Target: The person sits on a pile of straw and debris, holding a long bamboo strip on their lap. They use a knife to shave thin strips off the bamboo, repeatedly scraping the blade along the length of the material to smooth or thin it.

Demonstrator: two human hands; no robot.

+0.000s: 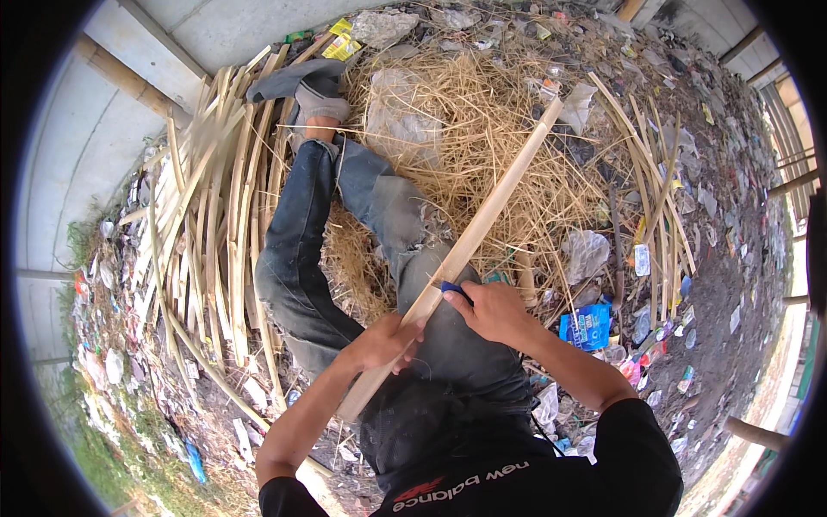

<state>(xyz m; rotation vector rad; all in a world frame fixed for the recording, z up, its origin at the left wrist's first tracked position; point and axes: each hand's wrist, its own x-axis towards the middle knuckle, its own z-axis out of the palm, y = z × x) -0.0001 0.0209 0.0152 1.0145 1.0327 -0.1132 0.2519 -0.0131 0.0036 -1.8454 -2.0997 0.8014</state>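
"Over the lap, what to note first?"

"One long, flat, pale-tan bamboo strip (pixel 493 207), slanting from near the waist up and to the right, passing above worn dark-blue jeans (pixel 297 250)."

"And the left hand (pixel 383 346)?"

"Wrapped around the strip near its lower end, fingers curled about the edge."

"What about the right hand (pixel 498 312)?"

"Farther up the strip, closed around a small, dark-blue, straight-edged object (pixel 457 291) set against the strip. Mostly covered by the fingers, so impossible to tell the exact kind."

"Anything to the left of the strip?"

"Well apart from it, past the jeans, a large stack of long, narrow, pale-yellow strips (pixel 244 198), lying mostly lengthwise, some crossing. Left of the strip's upper end, a worn grey shoe (pixel 323 105)."

"Around that upper end?"

"Beneath and leftward of it, a loose heap of thin straw-coloured shavings (pixel 487 112), with a crumpled sheet of whitish plastic (pixel 401 116) among them."

"To the right?"

"Right of the strip's middle, a bright-blue printed packet (pixel 586 327). Farther right of the strip, a smaller group of slim tan strips (pixel 637 164), plus many-coloured litter scattered over dark ground."
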